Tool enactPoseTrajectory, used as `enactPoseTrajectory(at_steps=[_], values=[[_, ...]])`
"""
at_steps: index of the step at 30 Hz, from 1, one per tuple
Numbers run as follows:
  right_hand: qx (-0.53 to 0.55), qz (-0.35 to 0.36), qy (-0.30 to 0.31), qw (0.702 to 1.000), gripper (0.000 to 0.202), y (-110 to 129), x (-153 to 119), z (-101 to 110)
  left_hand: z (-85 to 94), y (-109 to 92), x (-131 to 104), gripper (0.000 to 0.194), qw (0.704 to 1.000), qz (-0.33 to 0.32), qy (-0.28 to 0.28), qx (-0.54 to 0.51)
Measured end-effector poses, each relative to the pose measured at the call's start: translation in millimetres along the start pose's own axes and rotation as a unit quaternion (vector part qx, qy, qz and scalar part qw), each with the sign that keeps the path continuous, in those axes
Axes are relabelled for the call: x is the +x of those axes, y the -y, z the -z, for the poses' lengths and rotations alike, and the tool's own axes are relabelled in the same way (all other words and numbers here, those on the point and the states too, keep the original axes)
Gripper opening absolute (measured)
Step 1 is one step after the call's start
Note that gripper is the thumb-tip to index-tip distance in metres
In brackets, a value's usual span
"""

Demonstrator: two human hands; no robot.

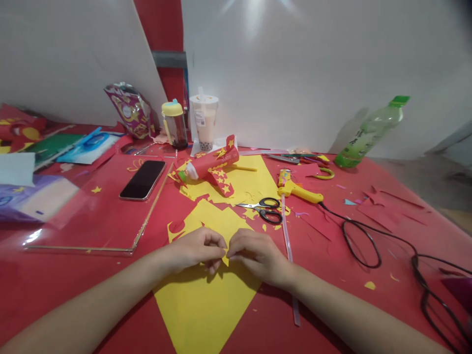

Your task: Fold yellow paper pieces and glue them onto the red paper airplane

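My left hand (206,250) and my right hand (254,251) meet in the middle, both closed in a pinch on a small yellow paper piece (225,257). Its full outline is hidden by my fingers. Beneath them lies a large yellow paper sheet (206,305) with a cut upper edge. Just beyond my hands, black-handled scissors (266,208) rest with their blades toward the left. Behind those, a red paper-covered bottle model (214,164) with yellow stars lies on its side on another yellow sheet (258,179).
Right of the scissors lies a yellow glue gun (300,191), its black cord (363,228) looping rightward. A clear glue stick (287,241) lies beside my right hand. A phone (143,180) rests at left. A milk tea cup (205,123), a yellow-lidded bottle (174,125) and a tilted green bottle (372,132) stand behind.
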State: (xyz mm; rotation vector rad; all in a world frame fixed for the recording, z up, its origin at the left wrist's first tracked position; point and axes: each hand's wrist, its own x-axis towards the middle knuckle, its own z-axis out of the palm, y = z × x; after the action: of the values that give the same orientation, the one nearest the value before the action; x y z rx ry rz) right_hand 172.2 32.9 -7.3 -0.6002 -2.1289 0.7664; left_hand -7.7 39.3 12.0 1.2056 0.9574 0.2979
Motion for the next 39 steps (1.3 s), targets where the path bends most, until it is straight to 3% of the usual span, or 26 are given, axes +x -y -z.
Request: enactPoseTrajectory(at_steps=[15,29,39], values=[[0.025,-0.059,0.010,0.998,0.010,-3.1,-0.1,-0.6,1.9,4.6,1.2,0.017,1.000,-0.011,0.000,-0.020],[0.010,-0.036,-0.006,0.999,0.005,-4.9,-2.2,-4.6,6.3,7.8,2.9,0.015,0.992,0.009,0.021,-0.124],[0.071,-0.085,-0.008,0.994,0.008,-7.0,1.7,-2.3,6.2,8.9,5.2,0.024,0.994,-0.007,0.024,-0.108]])
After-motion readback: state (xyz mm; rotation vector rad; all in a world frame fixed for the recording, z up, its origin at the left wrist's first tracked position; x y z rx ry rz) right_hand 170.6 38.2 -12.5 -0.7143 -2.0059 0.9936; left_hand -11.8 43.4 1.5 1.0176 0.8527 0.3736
